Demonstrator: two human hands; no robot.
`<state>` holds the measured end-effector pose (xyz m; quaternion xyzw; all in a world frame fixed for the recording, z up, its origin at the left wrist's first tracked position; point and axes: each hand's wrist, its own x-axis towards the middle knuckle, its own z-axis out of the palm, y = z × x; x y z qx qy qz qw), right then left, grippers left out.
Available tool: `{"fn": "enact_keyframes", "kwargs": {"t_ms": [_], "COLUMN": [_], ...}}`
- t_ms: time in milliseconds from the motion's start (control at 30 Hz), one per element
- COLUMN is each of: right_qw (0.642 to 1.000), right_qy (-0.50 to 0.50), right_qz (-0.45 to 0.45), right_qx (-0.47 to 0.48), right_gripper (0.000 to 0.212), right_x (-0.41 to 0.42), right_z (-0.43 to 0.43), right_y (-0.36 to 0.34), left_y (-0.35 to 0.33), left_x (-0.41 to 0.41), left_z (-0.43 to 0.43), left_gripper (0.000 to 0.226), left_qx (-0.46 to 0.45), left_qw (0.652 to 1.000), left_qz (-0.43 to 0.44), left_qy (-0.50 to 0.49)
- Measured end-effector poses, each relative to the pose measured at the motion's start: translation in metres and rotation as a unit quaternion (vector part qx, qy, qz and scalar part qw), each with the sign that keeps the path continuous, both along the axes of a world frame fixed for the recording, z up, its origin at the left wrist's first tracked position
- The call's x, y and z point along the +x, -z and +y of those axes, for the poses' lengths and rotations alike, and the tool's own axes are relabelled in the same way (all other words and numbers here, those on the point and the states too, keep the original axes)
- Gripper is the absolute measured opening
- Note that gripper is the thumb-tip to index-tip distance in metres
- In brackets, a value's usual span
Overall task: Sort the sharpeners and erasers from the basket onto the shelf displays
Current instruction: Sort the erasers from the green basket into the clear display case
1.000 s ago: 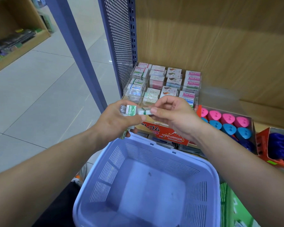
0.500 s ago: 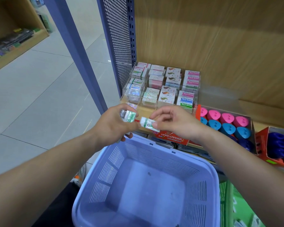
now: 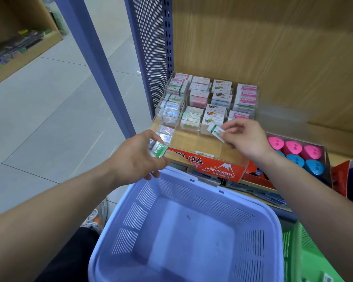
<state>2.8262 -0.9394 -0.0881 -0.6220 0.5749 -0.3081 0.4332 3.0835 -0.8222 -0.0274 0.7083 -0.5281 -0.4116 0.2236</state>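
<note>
- A white-and-green eraser (image 3: 216, 130) is held over the front right part of the display tray (image 3: 192, 142), just before its filled compartments.
- It is pinched between the thumb and fingertips of the right hand (image 3: 247, 139).
- A green-wrapped eraser (image 3: 159, 149) is gripped at the tray's front left corner by the curled fingers of the left hand (image 3: 137, 157).
- The hands are set apart, one at each front corner of the tray.
- The basket (image 3: 192, 180) is seen just in front of the tray, below both hands.
- Pink and blue sharpeners (image 3: 293, 148) are boxed just right of the tray.
</note>
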Motion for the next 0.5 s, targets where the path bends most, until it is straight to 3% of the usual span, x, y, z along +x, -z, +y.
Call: {"fn": "enact_keyframes", "kwargs": {"t_ms": [500], "right_qw": [0.98], "right_qy": [-0.133], "right_qz": [0.094], "right_qx": [-0.114], "right_gripper": [0.01], "right_x": [0.122], "right_z": [-0.019], "right_y": [0.025], "left_y": [-0.001], "left_x": [0.032], "left_z": [0.005], "left_gripper": [0.025], "left_qx": [-0.007], "left_qw": [0.997], "left_qz": [0.0], "left_qy": [-0.076]}}
